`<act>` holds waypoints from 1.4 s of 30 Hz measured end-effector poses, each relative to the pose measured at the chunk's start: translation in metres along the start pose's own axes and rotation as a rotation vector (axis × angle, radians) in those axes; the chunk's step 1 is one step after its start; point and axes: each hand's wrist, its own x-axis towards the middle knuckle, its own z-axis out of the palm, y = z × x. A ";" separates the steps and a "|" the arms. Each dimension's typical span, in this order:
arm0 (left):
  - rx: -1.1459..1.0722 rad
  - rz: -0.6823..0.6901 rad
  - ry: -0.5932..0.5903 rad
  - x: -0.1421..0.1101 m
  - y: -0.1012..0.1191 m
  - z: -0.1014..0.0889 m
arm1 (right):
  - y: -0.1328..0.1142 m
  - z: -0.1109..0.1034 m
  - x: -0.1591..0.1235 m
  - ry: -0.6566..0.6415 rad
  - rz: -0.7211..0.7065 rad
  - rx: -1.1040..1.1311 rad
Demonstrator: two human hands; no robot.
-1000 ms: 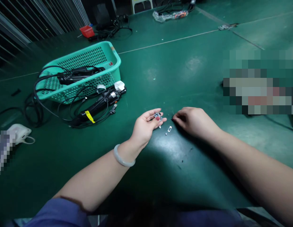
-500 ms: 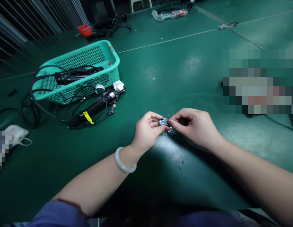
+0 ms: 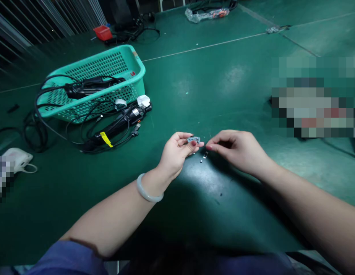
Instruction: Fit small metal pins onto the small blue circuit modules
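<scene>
My left hand (image 3: 174,152) pinches a small blue-and-white piece, which looks like a circuit board (image 3: 193,139), between thumb and fingers above the table. Just to its right, my right hand (image 3: 237,149) has thumb and forefinger pressed together, apart from the board. Whether anything tiny sits in that pinch I cannot make out. Below the fingertips lie a small shiny metal frame (image 3: 205,155) and a tiny pale block (image 3: 201,161) on the green tabletop (image 3: 171,214).
A turquoise basket (image 3: 141,72) holding black corded devices stands at the left. In front of it lies a black device with a yellow tag (image 3: 106,139) and cables. A white charger-like object (image 3: 19,156) is at far left, a red bin (image 3: 102,33) behind.
My left hand has tilted the board and drawn it slightly up and left. My right fingertips, which met at the board's edge, are now apart from it.
</scene>
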 end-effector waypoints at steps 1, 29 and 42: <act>-0.021 -0.004 0.017 0.001 0.001 0.000 | 0.001 0.001 0.000 -0.065 -0.054 -0.036; 0.200 0.002 0.024 -0.007 0.003 0.004 | 0.005 0.005 0.000 0.310 -0.663 -0.600; 0.149 0.021 -0.030 -0.003 -0.002 -0.002 | 0.008 0.010 0.002 0.414 -0.583 -0.375</act>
